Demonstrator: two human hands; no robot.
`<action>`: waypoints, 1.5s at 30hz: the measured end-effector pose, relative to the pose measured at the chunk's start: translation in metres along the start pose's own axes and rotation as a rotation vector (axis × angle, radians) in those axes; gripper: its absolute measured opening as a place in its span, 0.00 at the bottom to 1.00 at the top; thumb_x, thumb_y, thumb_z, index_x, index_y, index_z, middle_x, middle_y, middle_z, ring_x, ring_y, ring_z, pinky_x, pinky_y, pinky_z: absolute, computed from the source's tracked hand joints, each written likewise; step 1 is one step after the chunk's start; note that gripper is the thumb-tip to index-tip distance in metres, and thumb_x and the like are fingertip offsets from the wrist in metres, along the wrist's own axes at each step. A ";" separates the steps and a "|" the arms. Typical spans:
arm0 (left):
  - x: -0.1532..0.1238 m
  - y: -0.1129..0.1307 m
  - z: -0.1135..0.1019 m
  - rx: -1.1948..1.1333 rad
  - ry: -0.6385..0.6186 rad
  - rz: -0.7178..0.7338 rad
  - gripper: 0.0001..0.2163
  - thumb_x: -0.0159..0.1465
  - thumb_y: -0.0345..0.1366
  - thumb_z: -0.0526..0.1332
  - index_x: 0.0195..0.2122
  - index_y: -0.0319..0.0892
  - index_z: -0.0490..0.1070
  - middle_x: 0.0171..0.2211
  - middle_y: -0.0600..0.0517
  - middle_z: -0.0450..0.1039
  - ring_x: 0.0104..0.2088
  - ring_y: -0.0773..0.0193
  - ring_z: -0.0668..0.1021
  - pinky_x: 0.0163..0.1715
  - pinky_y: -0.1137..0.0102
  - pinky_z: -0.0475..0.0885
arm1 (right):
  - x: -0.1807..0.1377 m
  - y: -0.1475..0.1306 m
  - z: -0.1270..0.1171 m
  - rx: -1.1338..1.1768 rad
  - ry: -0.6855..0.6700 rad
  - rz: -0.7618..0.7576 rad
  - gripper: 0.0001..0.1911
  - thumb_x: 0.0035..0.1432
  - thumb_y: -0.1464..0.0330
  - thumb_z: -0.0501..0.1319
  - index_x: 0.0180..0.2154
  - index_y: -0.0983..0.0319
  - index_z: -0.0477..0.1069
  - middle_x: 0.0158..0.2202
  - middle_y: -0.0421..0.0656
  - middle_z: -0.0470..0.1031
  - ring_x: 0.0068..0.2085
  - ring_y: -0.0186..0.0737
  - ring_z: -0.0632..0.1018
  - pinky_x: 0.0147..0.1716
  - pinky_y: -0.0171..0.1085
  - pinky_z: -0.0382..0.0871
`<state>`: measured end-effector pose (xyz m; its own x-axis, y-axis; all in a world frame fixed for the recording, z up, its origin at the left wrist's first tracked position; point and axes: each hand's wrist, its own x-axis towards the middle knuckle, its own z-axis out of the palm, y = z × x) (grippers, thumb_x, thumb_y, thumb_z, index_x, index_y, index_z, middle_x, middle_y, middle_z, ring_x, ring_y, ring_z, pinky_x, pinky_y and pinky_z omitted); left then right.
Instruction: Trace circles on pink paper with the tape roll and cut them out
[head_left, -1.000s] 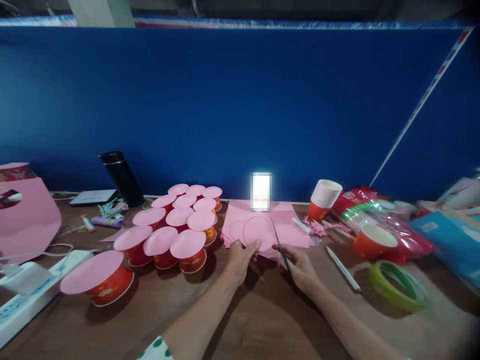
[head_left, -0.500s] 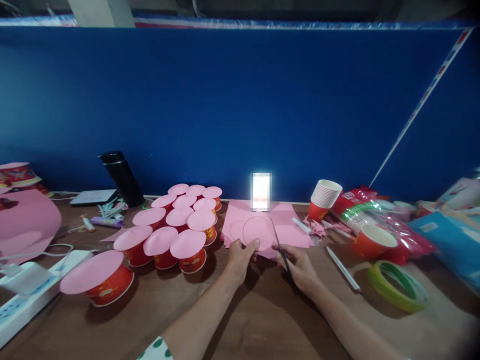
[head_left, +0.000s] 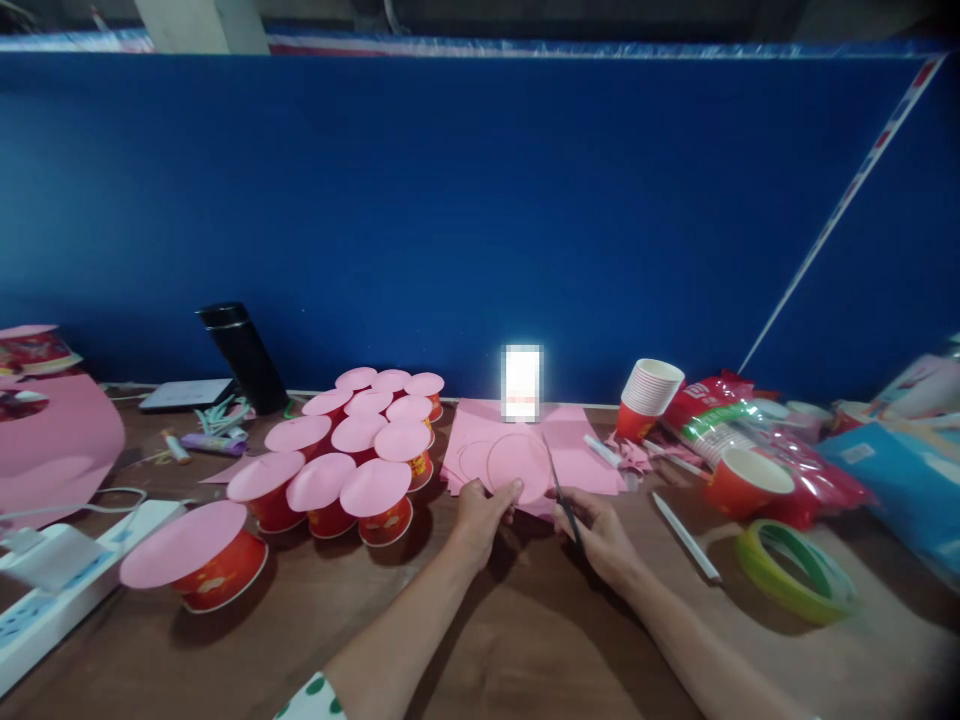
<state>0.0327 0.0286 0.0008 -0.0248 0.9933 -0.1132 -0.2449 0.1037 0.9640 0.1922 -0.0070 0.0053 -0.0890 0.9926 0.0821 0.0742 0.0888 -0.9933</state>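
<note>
My left hand (head_left: 480,515) pinches the near edge of a pink paper piece with a drawn circle (head_left: 517,466). It lies over a stack of pink paper sheets (head_left: 577,455) near the blue wall. My right hand (head_left: 600,535) is closed on dark scissors (head_left: 561,492), whose blades point up at the right rim of the circle. To the left stand several red paper cups capped with pink paper discs (head_left: 360,440).
A stack of red cups (head_left: 649,398), a single red cup (head_left: 742,482), a white pen (head_left: 684,536) and a green tape roll (head_left: 795,570) lie to the right. A black flask (head_left: 244,355), a white power strip (head_left: 52,590) and a large pink sheet (head_left: 52,450) are on the left.
My hands hold almost still on the circle and scissors. The large pink sheet at the far left has shifted and been lowered.
</note>
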 end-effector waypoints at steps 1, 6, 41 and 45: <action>0.000 0.001 0.000 -0.003 0.002 -0.006 0.18 0.43 0.46 0.69 0.18 0.38 0.65 0.13 0.55 0.64 0.15 0.72 0.66 0.17 0.75 0.59 | 0.000 -0.001 0.000 0.002 0.000 -0.001 0.23 0.51 0.56 0.62 0.43 0.66 0.70 0.20 0.36 0.64 0.21 0.30 0.64 0.19 0.30 0.56; 0.000 0.003 0.001 -0.007 0.017 -0.022 0.17 0.43 0.45 0.70 0.18 0.37 0.65 0.13 0.55 0.64 0.15 0.72 0.66 0.16 0.75 0.58 | 0.001 -0.001 0.000 -0.018 0.002 -0.023 0.23 0.51 0.56 0.62 0.42 0.66 0.70 0.20 0.36 0.64 0.22 0.31 0.64 0.20 0.31 0.57; 0.000 0.002 0.001 -0.034 0.014 -0.022 0.16 0.45 0.44 0.69 0.19 0.37 0.65 0.13 0.56 0.65 0.15 0.73 0.65 0.16 0.76 0.58 | -0.001 0.000 -0.001 -0.082 0.039 -0.001 0.25 0.50 0.54 0.61 0.42 0.67 0.71 0.19 0.35 0.63 0.21 0.31 0.64 0.19 0.31 0.57; 0.000 0.002 0.001 -0.034 0.013 -0.013 0.16 0.46 0.44 0.69 0.19 0.38 0.65 0.13 0.56 0.64 0.15 0.74 0.65 0.16 0.76 0.58 | -0.001 0.001 -0.002 -0.073 0.036 0.005 0.25 0.50 0.55 0.62 0.43 0.67 0.71 0.19 0.35 0.63 0.21 0.30 0.64 0.19 0.31 0.57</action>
<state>0.0334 0.0289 0.0029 -0.0335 0.9910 -0.1293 -0.2779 0.1150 0.9537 0.1940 -0.0082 0.0045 -0.0527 0.9953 0.0815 0.1466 0.0884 -0.9852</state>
